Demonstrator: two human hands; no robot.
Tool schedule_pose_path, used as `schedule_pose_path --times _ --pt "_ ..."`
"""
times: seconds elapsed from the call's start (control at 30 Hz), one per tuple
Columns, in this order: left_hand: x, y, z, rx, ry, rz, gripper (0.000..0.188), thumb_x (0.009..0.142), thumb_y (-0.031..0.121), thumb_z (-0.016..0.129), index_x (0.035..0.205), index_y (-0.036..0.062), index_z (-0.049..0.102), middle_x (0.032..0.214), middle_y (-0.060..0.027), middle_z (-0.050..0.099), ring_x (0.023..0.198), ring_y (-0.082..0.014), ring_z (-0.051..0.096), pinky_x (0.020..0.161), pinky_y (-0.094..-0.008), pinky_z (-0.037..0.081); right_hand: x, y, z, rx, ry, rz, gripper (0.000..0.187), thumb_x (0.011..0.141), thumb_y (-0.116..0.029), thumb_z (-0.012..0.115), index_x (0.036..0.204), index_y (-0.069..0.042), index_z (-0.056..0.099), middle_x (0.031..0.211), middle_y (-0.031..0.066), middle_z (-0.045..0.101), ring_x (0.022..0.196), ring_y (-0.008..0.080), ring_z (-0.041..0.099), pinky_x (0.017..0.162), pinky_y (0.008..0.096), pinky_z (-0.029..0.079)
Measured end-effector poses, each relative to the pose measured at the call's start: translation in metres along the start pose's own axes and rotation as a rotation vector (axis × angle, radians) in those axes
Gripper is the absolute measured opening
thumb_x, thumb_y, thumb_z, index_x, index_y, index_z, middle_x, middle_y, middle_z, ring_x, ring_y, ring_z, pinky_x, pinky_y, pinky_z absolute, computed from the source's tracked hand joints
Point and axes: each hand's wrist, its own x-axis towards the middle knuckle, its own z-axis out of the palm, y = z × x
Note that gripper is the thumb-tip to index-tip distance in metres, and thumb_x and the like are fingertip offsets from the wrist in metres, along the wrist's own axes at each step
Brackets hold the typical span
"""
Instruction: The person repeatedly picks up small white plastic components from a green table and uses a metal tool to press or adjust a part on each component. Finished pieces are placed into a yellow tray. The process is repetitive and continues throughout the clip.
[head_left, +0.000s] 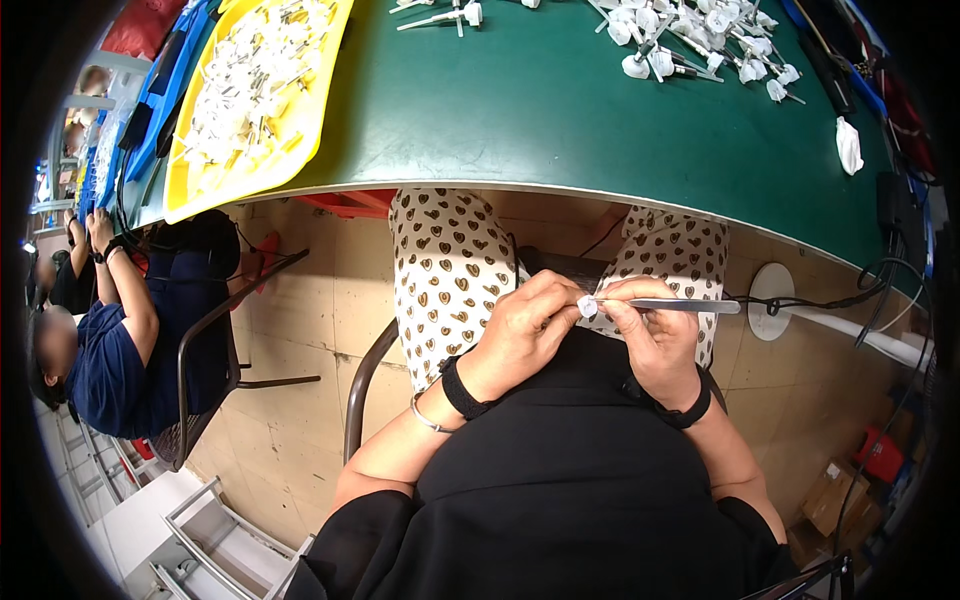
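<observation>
Above my lap, just in front of the table edge, both hands meet at a small white plastic part (588, 306). My left hand (525, 330) is closed, pinching that part between thumb and fingertips. Metal tweezers (700, 306) lie in the closed grip of my right hand (660, 345), their tips at the white part and their blunt end pointing right. Fine detail on the part is too small to make out. Similar white pieces with thin stems form a loose pile (690, 35) on the green table (500, 120), and a few more (450, 17) lie at the far middle.
A yellow tray (315, 130) full of small white parts stands at the table's left. On the right are a crumpled white item (848, 146) and black cables (890, 225). A co-worker (130, 350) sits at the left, beside a dark chair (185, 390).
</observation>
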Motion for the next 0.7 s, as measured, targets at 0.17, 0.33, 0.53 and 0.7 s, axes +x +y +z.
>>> schedule_pose_path --times 0.17,0.33,0.53,0.7 --pt "0.0 -0.001 0.001 -0.01 0.005 0.008 0.014 0.088 -0.005 0.07 0.1 0.0013 0.07 0.095 -0.0103 0.066 0.079 -0.0265 0.069 0.067 -0.0344 0.056 0.0 -0.001 -0.001 -0.052 -0.007 -0.026 0.006 0.096 -0.002 0.068 0.1 0.002 0.068 0.09 0.0102 0.071 0.076 0.0163 0.068 0.068 0.0291 0.054" --pt "0.001 0.0 0.002 0.002 0.01 0.014 0.014 0.088 -0.005 0.07 0.1 0.001 0.069 0.094 -0.0105 0.066 0.079 -0.0268 0.069 0.067 -0.0349 0.056 0.001 -0.003 -0.001 -0.127 -0.004 -0.064 0.005 0.095 -0.002 0.069 0.1 0.001 0.068 0.09 0.011 0.071 0.077 0.0191 0.068 0.069 0.0305 0.054" --pt "0.0 0.0 0.002 0.012 0.001 0.035 0.014 0.087 -0.006 0.07 0.099 0.0011 0.069 0.094 -0.0111 0.067 0.08 -0.0278 0.07 0.068 -0.0352 0.057 0.004 -0.01 -0.001 -0.195 -0.052 -0.094 0.006 0.094 -0.003 0.071 0.098 0.0 0.068 0.09 0.0119 0.071 0.077 0.0243 0.067 0.07 0.0338 0.054" --pt "-0.001 -0.002 0.002 0.008 0.015 0.05 0.015 0.086 -0.006 0.071 0.099 0.0012 0.07 0.093 -0.0111 0.068 0.08 -0.0277 0.07 0.068 -0.035 0.057 0.003 -0.011 -0.004 -0.202 -0.097 -0.019 0.007 0.094 -0.005 0.072 0.097 0.0 0.068 0.092 0.0118 0.071 0.079 0.0233 0.068 0.072 0.0329 0.054"
